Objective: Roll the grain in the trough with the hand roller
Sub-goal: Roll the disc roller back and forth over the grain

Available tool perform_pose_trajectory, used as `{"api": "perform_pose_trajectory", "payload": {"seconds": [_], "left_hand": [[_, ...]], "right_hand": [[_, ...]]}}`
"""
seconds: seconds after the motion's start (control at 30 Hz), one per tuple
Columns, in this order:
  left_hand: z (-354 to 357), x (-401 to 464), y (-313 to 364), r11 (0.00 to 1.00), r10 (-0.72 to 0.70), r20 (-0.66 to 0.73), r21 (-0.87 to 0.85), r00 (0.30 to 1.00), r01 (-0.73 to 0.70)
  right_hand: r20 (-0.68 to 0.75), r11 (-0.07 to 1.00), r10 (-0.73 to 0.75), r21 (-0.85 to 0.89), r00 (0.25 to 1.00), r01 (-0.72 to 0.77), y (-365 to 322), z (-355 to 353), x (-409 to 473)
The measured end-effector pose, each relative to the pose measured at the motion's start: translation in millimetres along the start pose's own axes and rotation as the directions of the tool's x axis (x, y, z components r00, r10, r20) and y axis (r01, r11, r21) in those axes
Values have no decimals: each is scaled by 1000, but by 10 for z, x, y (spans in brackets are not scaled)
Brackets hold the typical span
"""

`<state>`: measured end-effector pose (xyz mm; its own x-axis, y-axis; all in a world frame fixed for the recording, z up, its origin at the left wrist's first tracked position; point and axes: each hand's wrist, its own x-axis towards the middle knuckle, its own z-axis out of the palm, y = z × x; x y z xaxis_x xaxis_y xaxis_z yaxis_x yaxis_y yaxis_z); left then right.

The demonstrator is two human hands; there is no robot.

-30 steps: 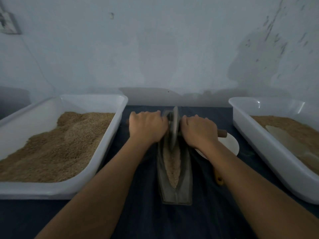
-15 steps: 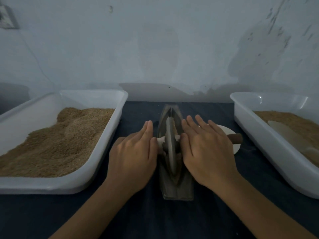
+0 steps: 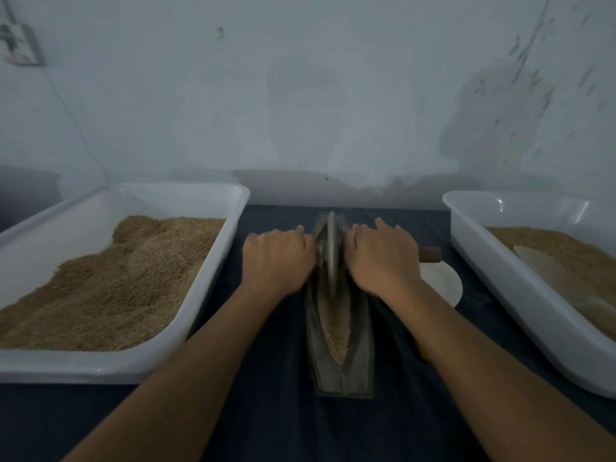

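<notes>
Left grip: our left hand (image 3: pixel 277 261) is curled over the roller's axle handle at 9 o'clock of the disc, grasping it.
Right grip: our right hand (image 3: pixel 383 258) is curled over the handle at 3 o'clock of the disc, grasping it; the wooden handle end (image 3: pixel 430 254) sticks out past the knuckles.
Hand roller: the disc (image 3: pixel 331 255) stands upright on edge between both hands, at the far, 12 o'clock end of the trough (image 3: pixel 361 361).
Grain: a narrow strip of grain (image 3: pixel 337 328) lies in the trough's groove at 6 o'clock of the disc.
Edges and room: the left tray (image 3: pixel 213 288) sits at 9 o'clock and the right tray (image 3: pixel 493 281) at 3 o'clock, both well apart from the trough; dark bench (image 3: pixel 266 411) shows between them.
Beside: a pale round plate (image 3: pixel 443 285) lies at 3 o'clock, just beside the right wrist.
Writing: we can read none.
</notes>
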<state>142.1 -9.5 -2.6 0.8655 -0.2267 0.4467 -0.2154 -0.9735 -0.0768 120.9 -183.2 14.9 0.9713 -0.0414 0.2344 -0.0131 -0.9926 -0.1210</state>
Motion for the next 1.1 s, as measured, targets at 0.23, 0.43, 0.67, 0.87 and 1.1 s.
{"api": "perform_pose_trajectory", "payload": {"seconds": [0.23, 0.43, 0.67, 0.87, 1.1], "left_hand": [[-287, -921, -34, 928, -4, -129, -369, 992, -44], [-184, -651, -28, 960, -28, -137, -279, 990, -11], [-61, 131, 84, 1000, 3, 16, -9, 1000, -3], [-101, -477, -21, 977, 5, -84, -214, 996, -23], [-290, -915, -12, 933, -22, -120, -359, 993, -22]], "right_hand": [[-190, 980, -191, 21, 963, 199, 5, -159, -949], [-98, 987, -148, 51, 984, 154, 15, -54, -586], [74, 999, 15, 51, 997, -19, 101, 63, 117], [-110, 992, -118, 29, 987, 122, -8, -31, -523], [-204, 982, -164, 63, 965, 180, 22, -117, -1016]]}}
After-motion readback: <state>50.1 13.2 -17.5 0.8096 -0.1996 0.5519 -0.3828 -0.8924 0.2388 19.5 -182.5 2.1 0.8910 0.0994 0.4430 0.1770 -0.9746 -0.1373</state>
